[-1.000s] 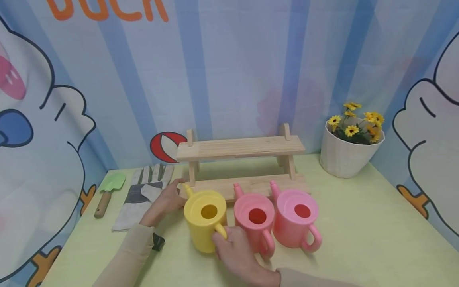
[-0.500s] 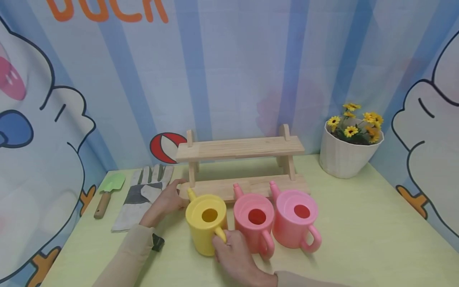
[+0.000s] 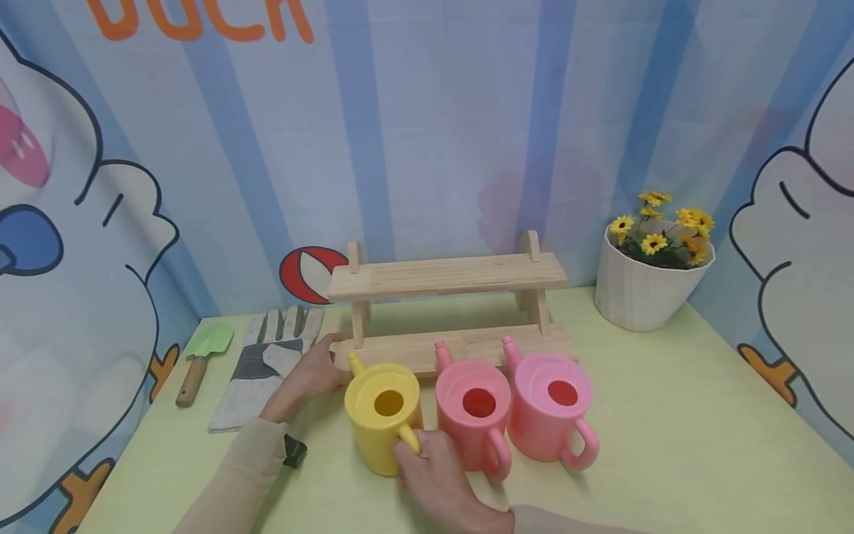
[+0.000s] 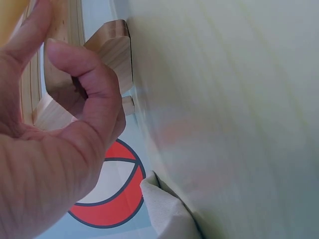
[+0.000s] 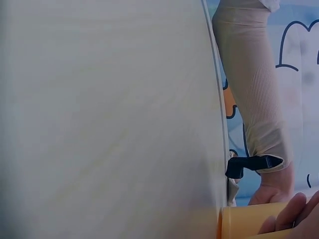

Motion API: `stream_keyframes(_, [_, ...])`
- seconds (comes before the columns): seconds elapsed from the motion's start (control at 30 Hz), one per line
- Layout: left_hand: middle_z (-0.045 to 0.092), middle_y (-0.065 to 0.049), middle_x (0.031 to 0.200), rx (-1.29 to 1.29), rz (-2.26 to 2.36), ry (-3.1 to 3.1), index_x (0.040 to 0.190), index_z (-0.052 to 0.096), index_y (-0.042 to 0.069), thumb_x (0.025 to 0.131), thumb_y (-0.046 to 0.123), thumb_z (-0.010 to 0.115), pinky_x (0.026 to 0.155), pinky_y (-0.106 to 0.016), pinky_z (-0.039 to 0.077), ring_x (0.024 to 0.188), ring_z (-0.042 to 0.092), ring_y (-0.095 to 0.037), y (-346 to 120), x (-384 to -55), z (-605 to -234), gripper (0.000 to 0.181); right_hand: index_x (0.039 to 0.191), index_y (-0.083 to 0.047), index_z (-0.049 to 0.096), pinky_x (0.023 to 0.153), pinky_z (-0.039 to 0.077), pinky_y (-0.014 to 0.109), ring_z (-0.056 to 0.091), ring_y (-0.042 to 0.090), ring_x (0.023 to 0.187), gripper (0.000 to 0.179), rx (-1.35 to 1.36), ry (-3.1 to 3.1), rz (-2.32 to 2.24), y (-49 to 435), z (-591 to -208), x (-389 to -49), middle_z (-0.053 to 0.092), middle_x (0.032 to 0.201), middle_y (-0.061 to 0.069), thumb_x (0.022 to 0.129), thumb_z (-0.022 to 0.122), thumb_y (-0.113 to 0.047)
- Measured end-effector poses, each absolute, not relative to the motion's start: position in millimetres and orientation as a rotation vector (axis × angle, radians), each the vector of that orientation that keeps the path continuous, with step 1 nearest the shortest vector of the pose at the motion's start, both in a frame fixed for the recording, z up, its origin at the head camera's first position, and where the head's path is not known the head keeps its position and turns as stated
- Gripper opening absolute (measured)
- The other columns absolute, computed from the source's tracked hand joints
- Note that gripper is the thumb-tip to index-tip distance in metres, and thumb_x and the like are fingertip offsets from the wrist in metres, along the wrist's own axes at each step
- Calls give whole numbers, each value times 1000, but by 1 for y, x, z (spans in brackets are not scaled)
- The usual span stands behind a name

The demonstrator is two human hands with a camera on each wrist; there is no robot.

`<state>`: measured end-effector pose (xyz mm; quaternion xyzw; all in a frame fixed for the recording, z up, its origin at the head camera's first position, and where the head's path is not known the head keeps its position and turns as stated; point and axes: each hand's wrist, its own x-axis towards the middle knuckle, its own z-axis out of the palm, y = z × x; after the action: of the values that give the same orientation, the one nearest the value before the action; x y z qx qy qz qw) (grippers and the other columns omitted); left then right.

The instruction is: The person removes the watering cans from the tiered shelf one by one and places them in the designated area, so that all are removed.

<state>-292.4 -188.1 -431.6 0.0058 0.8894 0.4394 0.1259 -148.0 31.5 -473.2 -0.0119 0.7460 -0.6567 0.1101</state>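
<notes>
With its handle in my right hand [image 3: 437,471], a yellow watering can [image 3: 375,434] stands at the front, spout pointing back toward a wooden two-tier stand [image 3: 447,276]. My left hand [image 3: 315,373] grips the left end of the stand's lower board; in the left wrist view the thumb and curled fingers are at the wood [image 4: 117,57]. Right of the yellow can is a coral-pink watering can [image 3: 467,437], then a lighter pink watering can [image 3: 540,426], both upright with handles toward me. Fingers of the right hand lie along the yellow can [image 5: 244,219] in the right wrist view.
Left on the pale table [image 3: 667,445] lie a work glove [image 3: 243,386] and a small green trowel [image 3: 200,360] with a wooden handle. A white pot [image 3: 640,297] of yellow flowers stands at the back right. A printed cloth backdrop [image 3: 447,148] closes off the rear.
The yellow watering can and my right hand have shifted slightly toward me since one second ago. My left hand stays on the stand, and the pink cans have not moved.
</notes>
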Motion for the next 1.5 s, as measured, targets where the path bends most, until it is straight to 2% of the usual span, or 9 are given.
stream_keyframes(0.17, [63, -18, 109, 9, 1270, 2585, 162, 36, 1, 78, 0, 73, 68, -29, 47, 83, 57, -23, -187, -293, -430, 92, 65, -11, 63, 50, 33, 20, 48, 12, 52, 35, -49, 2201, -1908, 33, -467, -145, 58, 56, -2, 100, 59, -18])
stream_keyframes(0.43, [62, -16, 102, 55, 1310, 2579, 163, 34, -1, 75, -3, 70, 64, -30, 46, 74, 53, -20, -188, -293, -430, 95, 64, -12, 64, 50, 31, 19, 46, 10, 51, 34, -38, 2202, -1880, 35, -450, -138, 57, 56, -6, 98, 61, -14])
stream_keyframes(0.67, [63, -18, 106, 61, 1303, 2589, 162, 34, -2, 74, -5, 70, 64, -29, 47, 75, 54, -20, -187, -293, -430, 95, 79, -4, 73, 52, 36, 20, 49, 11, 57, 24, -15, 2218, -1844, 37, -441, -132, 68, 68, -2, 100, 66, -14])
stream_keyframes(0.83, [62, -19, 108, 49, 1297, 2590, 162, 35, -2, 75, -4, 69, 65, -29, 47, 77, 54, -21, -187, -293, -431, 94, 95, -8, 77, 62, 42, 22, 51, 15, 70, 12, -11, 2243, -1799, 42, -438, -128, 69, 80, -1, 100, 70, -17])
stream_keyframes(0.97, [62, -17, 106, 47, 1289, 2598, 162, 35, -1, 76, -3, 70, 65, -29, 47, 78, 54, -21, -187, -293, -431, 94, 106, -13, 75, 82, 57, 32, 61, 18, 90, 8, -26, 2247, -1756, 48, -436, -126, 69, 96, 0, 102, 74, -19])
stream_keyframes(1.03, [62, -17, 105, 49, 1283, 2607, 162, 36, -1, 76, -3, 71, 66, -29, 47, 79, 55, -21, -187, -293, -432, 93, 110, -15, 74, 95, 62, 43, 66, 20, 104, 10, -47, 2254, -1738, 51, -436, -124, 72, 108, 0, 102, 76, -21])
stream_keyframes(1.13, [62, -17, 106, 45, 1280, 2611, 162, 36, -1, 76, -3, 71, 66, -29, 48, 80, 56, -22, -188, -293, -432, 93, 119, -17, 73, 107, 59, 54, 70, 26, 120, 19, -72, 2262, -1717, 56, -435, -120, 75, 125, 1, 101, 77, -23])
stream_keyframes(1.33, [61, -19, 109, 33, 1291, 2591, 162, 35, -1, 76, -2, 71, 67, -30, 47, 82, 56, -22, -188, -292, -433, 93, 137, -16, 70, 109, 56, 62, 66, 39, 135, 44, -48, 2252, -1642, 67, -428, -114, 72, 143, 7, 97, 80, -30])
stream_keyframes(1.5, [61, -19, 111, 25, 1295, 2589, 162, 35, 0, 76, -2, 71, 67, -30, 47, 84, 56, -23, -188, -292, -433, 93, 143, -19, 68, 109, 54, 67, 64, 42, 136, 49, -118, 2250, -1634, 79, -420, -106, 70, 146, 6, 97, 82, -29])
